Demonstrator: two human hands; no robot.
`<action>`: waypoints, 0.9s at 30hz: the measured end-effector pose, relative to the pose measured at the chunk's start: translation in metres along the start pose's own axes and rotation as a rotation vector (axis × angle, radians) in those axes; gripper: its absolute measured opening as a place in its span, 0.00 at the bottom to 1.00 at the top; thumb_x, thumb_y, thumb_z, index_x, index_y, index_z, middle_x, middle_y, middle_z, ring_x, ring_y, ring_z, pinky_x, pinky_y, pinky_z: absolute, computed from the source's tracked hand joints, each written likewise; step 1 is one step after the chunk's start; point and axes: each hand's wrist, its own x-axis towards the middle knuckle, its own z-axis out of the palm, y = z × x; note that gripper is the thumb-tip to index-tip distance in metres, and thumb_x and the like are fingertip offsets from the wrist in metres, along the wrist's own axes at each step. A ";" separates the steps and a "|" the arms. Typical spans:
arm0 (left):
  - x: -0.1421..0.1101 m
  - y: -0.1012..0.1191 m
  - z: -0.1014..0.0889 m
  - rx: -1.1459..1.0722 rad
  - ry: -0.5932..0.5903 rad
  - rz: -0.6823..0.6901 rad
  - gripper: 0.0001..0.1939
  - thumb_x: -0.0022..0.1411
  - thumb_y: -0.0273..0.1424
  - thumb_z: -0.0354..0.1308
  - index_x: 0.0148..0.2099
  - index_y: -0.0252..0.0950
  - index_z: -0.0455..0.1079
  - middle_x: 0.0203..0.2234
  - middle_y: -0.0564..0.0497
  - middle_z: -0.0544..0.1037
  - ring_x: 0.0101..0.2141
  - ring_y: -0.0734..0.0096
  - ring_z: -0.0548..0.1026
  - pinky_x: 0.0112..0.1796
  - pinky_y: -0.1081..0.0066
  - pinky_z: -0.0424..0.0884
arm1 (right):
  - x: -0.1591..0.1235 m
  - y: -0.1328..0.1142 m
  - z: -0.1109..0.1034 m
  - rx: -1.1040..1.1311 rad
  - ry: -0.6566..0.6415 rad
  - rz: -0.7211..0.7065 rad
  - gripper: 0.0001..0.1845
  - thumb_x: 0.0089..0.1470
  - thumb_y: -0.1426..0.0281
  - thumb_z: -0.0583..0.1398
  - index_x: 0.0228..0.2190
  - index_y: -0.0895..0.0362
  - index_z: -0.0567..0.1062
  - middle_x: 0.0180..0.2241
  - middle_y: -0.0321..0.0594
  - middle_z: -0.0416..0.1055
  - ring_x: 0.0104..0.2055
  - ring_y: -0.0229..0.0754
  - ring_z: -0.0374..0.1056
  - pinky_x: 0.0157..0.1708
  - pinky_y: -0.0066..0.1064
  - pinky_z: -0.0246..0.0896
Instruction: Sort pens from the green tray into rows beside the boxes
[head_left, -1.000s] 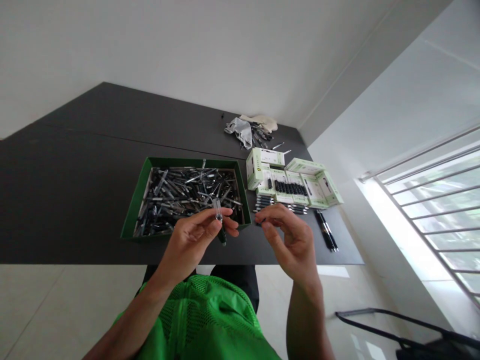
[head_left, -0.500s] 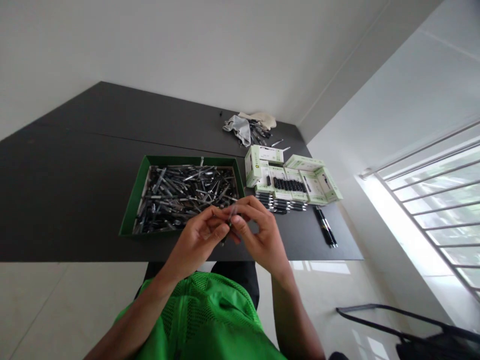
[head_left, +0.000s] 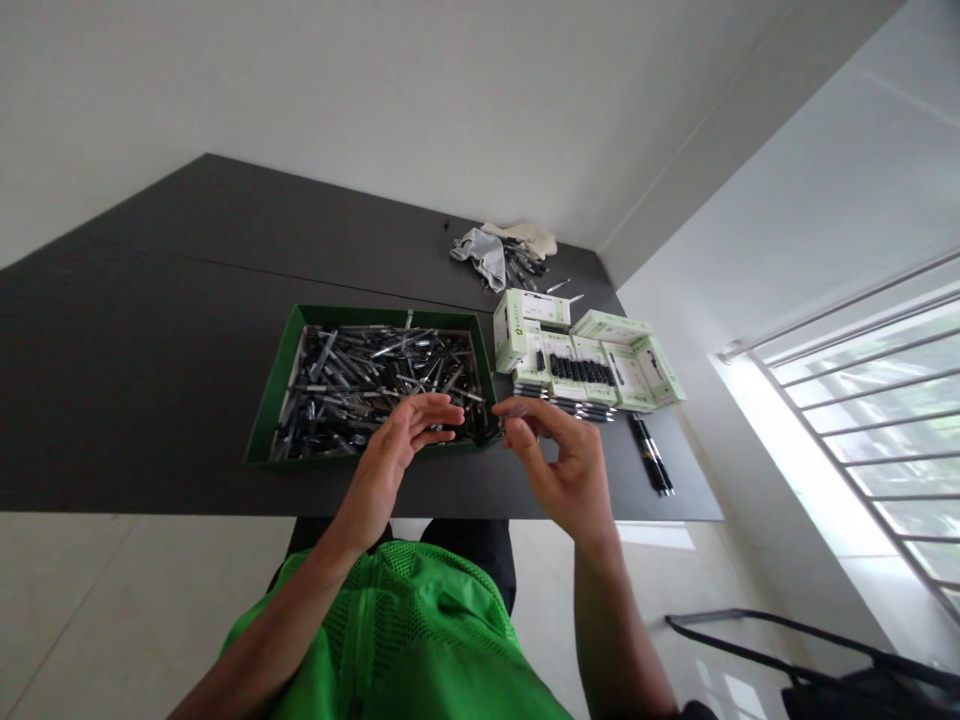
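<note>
Just above the green mesh vest (head_left: 375, 630), left hand (head_left: 394, 455) open, fingers spread, apparently empty, over the green tray (head_left: 279, 390) of loose pen parts (head_left: 375, 385); right hand (head_left: 562, 465) half curled at the tray's corner, nearly pinched, any held piece too small to tell. Work in hand, by the look of it: pen parts handled singly. Right of the hands, black pens (head_left: 651, 455) on the counter (head_left: 150, 380); farther off, green-and-white boxes (head_left: 592, 365), then a grey cloth (head_left: 481, 257).
</note>
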 end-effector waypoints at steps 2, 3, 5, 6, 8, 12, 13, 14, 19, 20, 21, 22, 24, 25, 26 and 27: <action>-0.002 0.000 -0.001 0.014 -0.005 -0.007 0.23 0.80 0.47 0.46 0.59 0.38 0.74 0.53 0.43 0.82 0.57 0.57 0.78 0.57 0.59 0.75 | 0.000 0.004 0.003 0.100 0.015 0.046 0.14 0.70 0.59 0.60 0.43 0.54 0.83 0.27 0.36 0.76 0.27 0.37 0.71 0.29 0.29 0.65; -0.002 0.001 -0.001 0.021 -0.014 -0.010 0.23 0.80 0.47 0.46 0.60 0.38 0.74 0.53 0.43 0.82 0.57 0.57 0.78 0.58 0.60 0.75 | 0.000 0.007 0.005 0.154 0.031 0.068 0.15 0.70 0.59 0.60 0.42 0.54 0.83 0.26 0.35 0.75 0.26 0.37 0.70 0.29 0.29 0.65; -0.003 0.002 -0.002 0.037 -0.040 -0.014 0.23 0.80 0.46 0.47 0.60 0.38 0.74 0.53 0.44 0.82 0.56 0.58 0.79 0.57 0.61 0.74 | 0.001 0.010 0.008 0.240 0.051 0.100 0.16 0.70 0.58 0.60 0.43 0.54 0.83 0.25 0.35 0.74 0.25 0.35 0.68 0.28 0.28 0.64; -0.003 0.003 -0.002 0.045 -0.050 -0.015 0.22 0.80 0.45 0.47 0.60 0.38 0.74 0.53 0.44 0.82 0.56 0.59 0.79 0.57 0.62 0.74 | 0.002 0.011 0.009 0.267 0.054 0.112 0.15 0.70 0.57 0.60 0.43 0.54 0.83 0.25 0.34 0.73 0.25 0.35 0.68 0.27 0.28 0.63; -0.003 0.004 -0.002 0.068 -0.058 -0.014 0.22 0.80 0.45 0.48 0.60 0.38 0.75 0.53 0.44 0.82 0.55 0.59 0.79 0.56 0.64 0.74 | 0.003 0.012 0.010 0.293 0.050 0.134 0.15 0.70 0.57 0.61 0.43 0.55 0.83 0.25 0.34 0.73 0.25 0.34 0.67 0.27 0.27 0.62; -0.003 0.005 -0.003 0.160 -0.045 0.002 0.21 0.80 0.44 0.47 0.60 0.39 0.75 0.53 0.45 0.82 0.55 0.61 0.79 0.56 0.64 0.74 | 0.005 0.008 0.005 0.295 0.097 0.113 0.14 0.69 0.58 0.61 0.42 0.54 0.83 0.25 0.34 0.72 0.24 0.34 0.65 0.25 0.27 0.61; -0.003 0.005 -0.004 0.205 -0.033 0.017 0.21 0.81 0.44 0.47 0.60 0.39 0.75 0.53 0.45 0.82 0.55 0.61 0.79 0.56 0.64 0.74 | 0.005 0.007 0.004 0.281 0.160 0.082 0.13 0.69 0.59 0.61 0.42 0.54 0.83 0.26 0.34 0.73 0.24 0.34 0.65 0.25 0.27 0.60; -0.004 0.005 -0.004 0.262 -0.020 0.040 0.20 0.80 0.43 0.48 0.59 0.40 0.75 0.53 0.46 0.82 0.54 0.62 0.80 0.56 0.65 0.74 | 0.005 0.007 0.003 0.246 0.216 0.048 0.12 0.69 0.60 0.61 0.41 0.53 0.83 0.26 0.34 0.74 0.24 0.34 0.66 0.25 0.27 0.61; -0.004 0.005 -0.010 0.588 0.035 0.161 0.13 0.79 0.38 0.53 0.56 0.41 0.75 0.50 0.47 0.82 0.53 0.63 0.79 0.57 0.65 0.71 | 0.005 0.011 0.002 -0.039 -0.074 -0.034 0.08 0.66 0.66 0.64 0.42 0.53 0.84 0.28 0.34 0.78 0.25 0.34 0.68 0.27 0.27 0.63; -0.003 0.005 -0.011 0.636 0.040 0.176 0.13 0.79 0.37 0.53 0.56 0.41 0.75 0.50 0.48 0.82 0.54 0.64 0.79 0.58 0.65 0.70 | 0.004 0.013 0.001 -0.050 -0.077 -0.036 0.08 0.66 0.67 0.64 0.42 0.53 0.84 0.27 0.34 0.78 0.25 0.34 0.68 0.27 0.27 0.63; -0.003 0.005 -0.012 0.672 0.043 0.189 0.12 0.79 0.37 0.53 0.56 0.41 0.75 0.50 0.48 0.82 0.54 0.64 0.79 0.57 0.65 0.70 | 0.002 0.016 0.000 -0.048 -0.020 -0.034 0.09 0.67 0.67 0.63 0.42 0.54 0.84 0.27 0.34 0.78 0.25 0.35 0.69 0.27 0.27 0.63; -0.002 0.004 -0.013 0.699 0.043 0.199 0.12 0.79 0.36 0.53 0.56 0.41 0.75 0.50 0.48 0.82 0.54 0.64 0.79 0.57 0.65 0.71 | 0.001 0.018 -0.003 -0.043 0.060 -0.026 0.09 0.68 0.67 0.62 0.42 0.54 0.84 0.26 0.34 0.78 0.26 0.35 0.70 0.27 0.27 0.63; 0.000 0.004 -0.013 0.734 0.035 0.210 0.12 0.79 0.35 0.52 0.55 0.40 0.75 0.50 0.48 0.83 0.53 0.65 0.79 0.57 0.65 0.71 | -0.002 0.022 -0.009 -0.026 0.160 0.004 0.10 0.68 0.66 0.62 0.42 0.55 0.83 0.25 0.33 0.76 0.25 0.35 0.70 0.27 0.27 0.63; 0.000 0.004 -0.013 0.748 0.031 0.212 0.12 0.79 0.35 0.52 0.55 0.40 0.75 0.50 0.48 0.83 0.53 0.65 0.79 0.57 0.66 0.71 | -0.002 0.024 -0.012 -0.011 0.166 0.020 0.10 0.68 0.65 0.62 0.42 0.54 0.83 0.25 0.33 0.75 0.25 0.34 0.69 0.27 0.27 0.63; 0.001 0.004 -0.013 0.760 0.027 0.213 0.12 0.79 0.35 0.52 0.55 0.40 0.75 0.50 0.48 0.83 0.53 0.65 0.80 0.57 0.66 0.72 | -0.003 0.026 -0.015 0.012 0.154 0.038 0.10 0.68 0.64 0.62 0.42 0.54 0.84 0.25 0.33 0.75 0.24 0.34 0.69 0.27 0.27 0.64; 0.002 0.004 -0.012 0.774 0.022 0.212 0.12 0.79 0.35 0.52 0.55 0.39 0.75 0.50 0.48 0.83 0.53 0.66 0.80 0.57 0.66 0.72 | -0.003 0.028 -0.016 0.046 0.138 0.055 0.11 0.69 0.64 0.62 0.43 0.54 0.84 0.25 0.33 0.75 0.24 0.34 0.68 0.27 0.27 0.64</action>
